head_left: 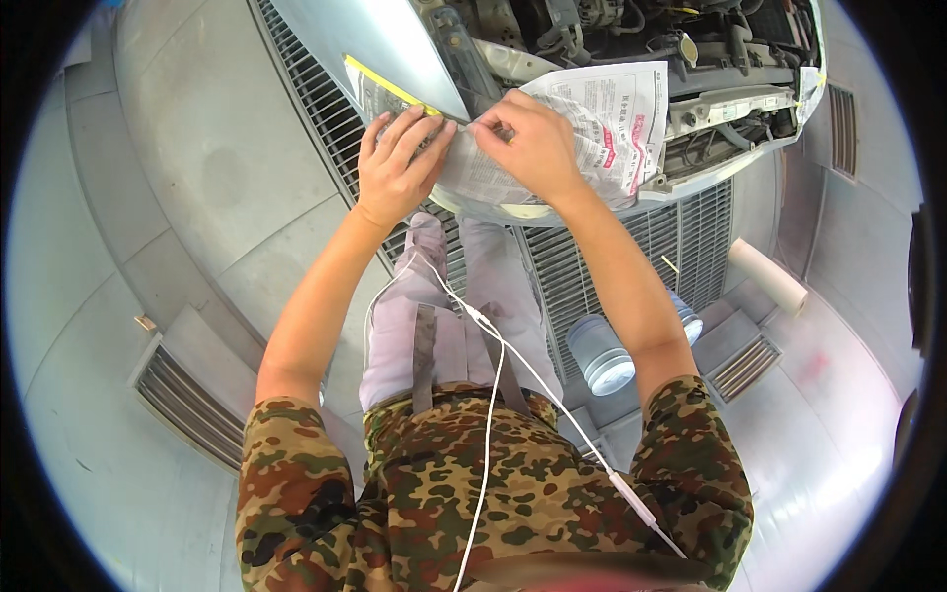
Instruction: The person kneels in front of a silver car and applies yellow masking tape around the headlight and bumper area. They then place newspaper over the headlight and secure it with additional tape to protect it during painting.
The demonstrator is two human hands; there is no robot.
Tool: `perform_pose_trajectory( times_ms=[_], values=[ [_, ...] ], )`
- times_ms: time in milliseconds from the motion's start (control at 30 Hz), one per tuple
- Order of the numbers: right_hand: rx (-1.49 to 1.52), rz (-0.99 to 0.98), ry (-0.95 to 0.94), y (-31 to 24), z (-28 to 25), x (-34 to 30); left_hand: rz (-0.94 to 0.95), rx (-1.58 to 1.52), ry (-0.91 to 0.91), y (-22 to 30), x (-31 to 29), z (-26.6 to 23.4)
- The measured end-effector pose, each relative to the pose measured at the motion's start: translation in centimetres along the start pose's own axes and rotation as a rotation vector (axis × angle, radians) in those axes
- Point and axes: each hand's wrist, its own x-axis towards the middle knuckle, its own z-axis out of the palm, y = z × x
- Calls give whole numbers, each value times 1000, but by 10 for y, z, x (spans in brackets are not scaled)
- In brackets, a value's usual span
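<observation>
My left hand [398,163] lies flat, fingers spread, pressing a sheet of newspaper [592,118] against the front corner of a silver car [385,39]. My right hand [528,143] pinches the paper's upper edge beside the left fingertips. A strip of yellow masking tape [380,81] runs along the paper's edge on the car panel. The newspaper drapes over the car's headlight area. The hood is off or up, and engine parts [631,25] show above the paper.
A metal floor grating [612,247] runs under the car. On the floor by my right forearm stands a white plastic tub [602,355]. A roll of white paper [769,276] lies further right. A white cable [493,395] hangs down my camouflage shirt.
</observation>
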Motion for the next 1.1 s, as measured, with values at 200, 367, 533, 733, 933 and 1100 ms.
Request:
perform_pose_trajectory(
  times_ms=[200, 367, 533, 733, 933, 1100],
  values=[
    [-57, 43, -84, -8, -4, 7, 15, 61, -34, -1, -4, -4],
    [-81, 44, -161, -12, -11, 14, -17, 76, -123, 7, -9, -9],
    [-56, 95, -223, -17, -17, 19, -92, 90, -167, 25, -10, -13],
    [25, 141, -151, -15, -32, 13, -167, 71, -210, 40, -6, -15],
    [-24, 108, -85, -7, -41, -1, -206, 83, -268, 47, -4, -20],
    [-142, 141, -179, -8, -32, 4, -237, 96, -318, 54, -2, -27]
  ],
)
